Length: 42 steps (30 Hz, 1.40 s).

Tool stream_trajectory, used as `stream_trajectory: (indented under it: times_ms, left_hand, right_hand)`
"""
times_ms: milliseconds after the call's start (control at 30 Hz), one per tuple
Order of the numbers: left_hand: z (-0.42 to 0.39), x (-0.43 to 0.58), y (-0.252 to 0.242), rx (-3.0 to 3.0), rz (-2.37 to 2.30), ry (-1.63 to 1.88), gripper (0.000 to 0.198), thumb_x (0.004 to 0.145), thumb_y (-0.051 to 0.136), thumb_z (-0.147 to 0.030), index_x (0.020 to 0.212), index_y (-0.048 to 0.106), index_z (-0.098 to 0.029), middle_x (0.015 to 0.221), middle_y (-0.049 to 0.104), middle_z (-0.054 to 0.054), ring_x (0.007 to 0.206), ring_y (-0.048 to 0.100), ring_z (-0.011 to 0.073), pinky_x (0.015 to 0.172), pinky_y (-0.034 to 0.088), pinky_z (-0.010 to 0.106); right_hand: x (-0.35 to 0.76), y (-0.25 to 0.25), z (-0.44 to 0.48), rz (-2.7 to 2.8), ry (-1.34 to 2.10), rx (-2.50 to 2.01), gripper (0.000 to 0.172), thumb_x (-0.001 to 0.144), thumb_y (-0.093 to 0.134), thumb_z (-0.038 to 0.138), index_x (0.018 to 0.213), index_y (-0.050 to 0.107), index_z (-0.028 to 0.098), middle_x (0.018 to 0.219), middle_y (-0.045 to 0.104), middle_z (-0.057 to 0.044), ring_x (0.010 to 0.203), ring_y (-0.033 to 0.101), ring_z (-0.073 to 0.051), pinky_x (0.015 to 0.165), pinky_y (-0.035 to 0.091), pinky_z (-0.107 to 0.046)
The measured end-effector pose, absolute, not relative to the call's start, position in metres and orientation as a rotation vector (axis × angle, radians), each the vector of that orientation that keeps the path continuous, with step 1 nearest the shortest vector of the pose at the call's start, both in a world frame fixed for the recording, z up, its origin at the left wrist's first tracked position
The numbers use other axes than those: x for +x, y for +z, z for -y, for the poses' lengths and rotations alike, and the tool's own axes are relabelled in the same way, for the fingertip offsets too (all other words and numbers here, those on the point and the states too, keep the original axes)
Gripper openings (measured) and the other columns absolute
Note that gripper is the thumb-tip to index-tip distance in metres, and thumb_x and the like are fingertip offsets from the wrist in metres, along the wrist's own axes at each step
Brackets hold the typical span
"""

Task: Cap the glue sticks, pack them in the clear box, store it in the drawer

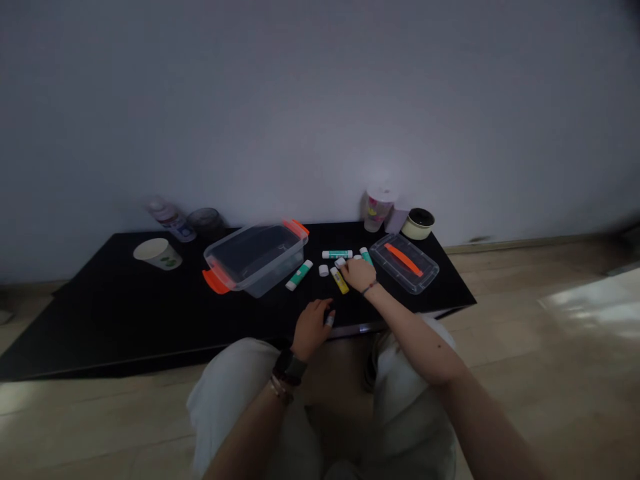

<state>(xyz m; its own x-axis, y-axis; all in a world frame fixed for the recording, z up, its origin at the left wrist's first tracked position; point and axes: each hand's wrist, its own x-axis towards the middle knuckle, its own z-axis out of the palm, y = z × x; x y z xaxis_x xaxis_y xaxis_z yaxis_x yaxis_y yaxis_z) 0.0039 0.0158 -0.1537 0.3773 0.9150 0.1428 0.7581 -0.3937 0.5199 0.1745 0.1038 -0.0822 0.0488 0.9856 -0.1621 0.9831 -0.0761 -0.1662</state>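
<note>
My right hand lies over the black tabletop, its fingertips on a white glue stick cap. A green-labelled glue stick stands out just beyond those fingers, and a yellow glue stick lies beside the hand. Another white cap sits loose to the left. Farther left is a green glue stick, and a third green one lies crosswise behind. My left hand is near the table's front edge, its fingers curled around a small white object, probably a cap.
A transparent plastic box with orange handles stands left of the sticks, and its lid lies to the right. A black table also bears a paper cup. Along the wall stand a bottle, a plastic cup and a jar.
</note>
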Motion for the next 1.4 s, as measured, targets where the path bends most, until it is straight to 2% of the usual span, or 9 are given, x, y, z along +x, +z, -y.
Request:
stream_trajectory:
  times_ms: [200,367,467,633,833,933,1133,1267,1400]
  left_hand:
    - [0.0,0.013,-0.142,2.301,-1.379,0.546,0.034,0.093,0.053,-0.021,0.126,0.06,-0.015,0.108,0.068,0.01,0.103,0.062,0.0234,0.092,0.051,0.038]
    - [0.022,0.023,-0.123,2.337,-1.364,0.296,0.044,0.092,0.053,-0.021,0.135,0.054,-0.015,0.127,0.063,0.014,0.122,0.055,0.0273,0.101,0.045,0.043]
    - [0.04,0.028,-0.109,2.385,-1.285,0.147,0.042,0.091,0.054,-0.022,0.133,0.057,-0.017,0.133,0.06,0.014,0.13,0.049,0.029,0.106,0.041,0.045]
    - [0.065,0.034,-0.093,2.428,-1.107,0.041,0.04,0.09,0.055,-0.025,0.13,0.058,-0.017,0.136,0.059,0.014,0.13,0.051,0.029,0.109,0.039,0.045]
    - [0.092,0.04,-0.08,2.499,-0.981,-0.037,0.044,0.078,0.057,-0.01,0.121,0.063,-0.017,0.133,0.06,0.014,0.13,0.051,0.0298,0.11,0.04,0.047]
    - [0.108,0.025,-0.075,2.573,-0.923,0.195,0.045,0.075,0.054,-0.007,0.117,0.065,-0.02,0.127,0.064,0.012,0.127,0.053,0.0299,0.112,0.038,0.052]
    - [0.126,-0.057,-0.089,2.456,-0.974,1.143,0.041,0.088,0.047,-0.019,0.127,0.057,-0.022,0.124,0.064,0.011,0.118,0.06,0.0286,0.098,0.051,0.047]
    - [0.146,-0.095,-0.116,2.072,-1.484,1.305,0.043,0.089,0.055,-0.035,0.129,0.054,-0.02,0.122,0.061,0.012,0.114,0.06,0.0311,0.097,0.051,0.052]
    - [0.176,-0.087,-0.135,1.728,-1.631,1.325,0.054,0.091,0.051,-0.044,0.139,0.045,-0.018,0.135,0.052,0.015,0.124,0.053,0.0328,0.107,0.043,0.056]
  right_hand:
    - [0.181,-0.055,-0.081,2.108,0.375,-2.274,0.038,0.099,0.044,0.045,0.109,0.072,0.021,0.111,0.071,-0.012,0.107,0.067,-0.025,0.086,0.05,-0.034]
    - [0.171,-0.048,-0.043,2.068,0.448,-2.193,0.036,0.099,0.045,0.046,0.107,0.072,0.023,0.107,0.074,-0.008,0.103,0.068,-0.023,0.083,0.049,-0.03]
    - [0.16,-0.049,-0.014,2.042,0.494,-2.174,0.033,0.098,0.048,0.046,0.105,0.073,0.024,0.105,0.075,-0.007,0.1,0.069,-0.022,0.081,0.048,-0.029]
    - [0.148,-0.049,0.023,2.015,0.531,-2.155,0.031,0.098,0.049,0.045,0.099,0.073,0.026,0.1,0.076,-0.005,0.096,0.069,-0.022,0.076,0.046,-0.028]
    - [0.143,-0.036,0.046,1.788,0.545,-2.087,0.03,0.099,0.048,0.041,0.097,0.072,0.024,0.093,0.076,-0.003,0.088,0.069,-0.017,0.072,0.042,-0.024]
    - [0.146,-0.036,0.065,1.688,0.563,-1.974,0.03,0.1,0.047,0.04,0.095,0.071,0.022,0.085,0.075,-0.002,0.079,0.067,-0.014,0.069,0.04,-0.022]
    - [0.197,-0.059,0.121,1.619,0.545,-1.956,0.027,0.099,0.05,0.034,0.089,0.07,0.019,0.075,0.07,-0.001,0.069,0.061,-0.014,0.064,0.038,-0.023]
    - [0.248,-0.067,0.147,1.625,0.324,-1.992,0.025,0.097,0.051,0.032,0.088,0.069,0.017,0.083,0.07,-0.005,0.082,0.061,-0.018,0.077,0.041,-0.027]
    - [0.282,-0.072,0.16,1.665,0.201,-2.065,0.026,0.096,0.05,0.033,0.089,0.07,0.017,0.087,0.071,-0.007,0.083,0.06,-0.02,0.08,0.04,-0.03]
